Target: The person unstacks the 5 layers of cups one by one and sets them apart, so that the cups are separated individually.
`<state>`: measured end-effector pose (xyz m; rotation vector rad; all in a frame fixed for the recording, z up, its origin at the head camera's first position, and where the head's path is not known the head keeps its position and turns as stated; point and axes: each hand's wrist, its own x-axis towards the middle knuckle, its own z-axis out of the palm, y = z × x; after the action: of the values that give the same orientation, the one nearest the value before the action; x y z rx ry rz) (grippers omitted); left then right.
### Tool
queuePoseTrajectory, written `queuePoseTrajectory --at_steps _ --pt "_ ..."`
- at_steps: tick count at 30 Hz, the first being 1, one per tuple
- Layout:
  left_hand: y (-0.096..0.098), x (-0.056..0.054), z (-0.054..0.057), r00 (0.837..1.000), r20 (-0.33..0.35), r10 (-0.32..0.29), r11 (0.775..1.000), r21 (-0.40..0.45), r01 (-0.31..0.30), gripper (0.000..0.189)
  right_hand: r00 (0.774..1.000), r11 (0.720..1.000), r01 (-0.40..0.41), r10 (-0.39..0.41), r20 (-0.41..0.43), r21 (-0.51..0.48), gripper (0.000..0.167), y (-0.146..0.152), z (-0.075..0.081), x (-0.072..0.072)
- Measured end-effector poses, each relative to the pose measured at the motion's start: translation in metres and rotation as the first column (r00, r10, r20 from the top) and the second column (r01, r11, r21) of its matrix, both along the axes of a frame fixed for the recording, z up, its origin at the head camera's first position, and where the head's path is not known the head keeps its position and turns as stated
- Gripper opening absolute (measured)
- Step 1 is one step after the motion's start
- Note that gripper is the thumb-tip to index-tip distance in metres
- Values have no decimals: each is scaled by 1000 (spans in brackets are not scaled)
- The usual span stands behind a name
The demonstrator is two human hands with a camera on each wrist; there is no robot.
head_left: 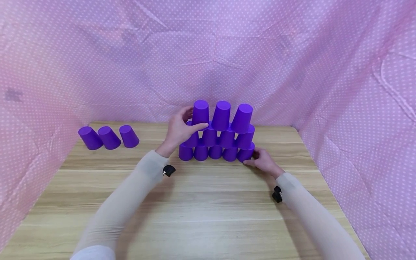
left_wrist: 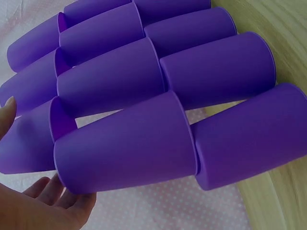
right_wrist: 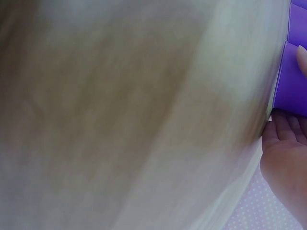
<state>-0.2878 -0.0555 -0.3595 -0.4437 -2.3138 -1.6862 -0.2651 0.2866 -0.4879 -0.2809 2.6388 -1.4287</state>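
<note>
Upside-down purple cups stand stacked in three staggered rows, with three in the top row. My left hand (head_left: 180, 130) holds the top row's left cup (head_left: 200, 112), thumb across its front and fingers behind. In the left wrist view, that same cup (left_wrist: 26, 141) sits between thumb and fingers, its rim over the middle-row cup (left_wrist: 124, 146). Low on the other side, my right hand (head_left: 264, 161) grips the bottom row's right cup (head_left: 245, 153), thumb in front and fingers round the far side. The right wrist view catches only part of this cup (right_wrist: 289, 81), at its edge.
Three more upside-down purple cups (head_left: 109, 137) stand side by side on the left of the wooden table (head_left: 195, 216). A pink dotted cloth (head_left: 214, 54) hangs behind the table and along both sides. The stack stands near the back edge.
</note>
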Motion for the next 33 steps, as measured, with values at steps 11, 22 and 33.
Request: queuePoseTrajectory --at_steps 11,22,33 --pt "7 -5 -4 998 -57 0 1000 -8 -1 58 1000 1000 -1 1 6 -12 48 -2 0 0" --pt "-6 -4 9 997 -69 22 1000 21 -21 53 1000 999 -17 17 11 -34 53 0 -2 0" --pt "-45 -4 3 990 -48 131 990 54 -129 50 1000 1000 3 -3 2 -29 50 2 -4 -2"
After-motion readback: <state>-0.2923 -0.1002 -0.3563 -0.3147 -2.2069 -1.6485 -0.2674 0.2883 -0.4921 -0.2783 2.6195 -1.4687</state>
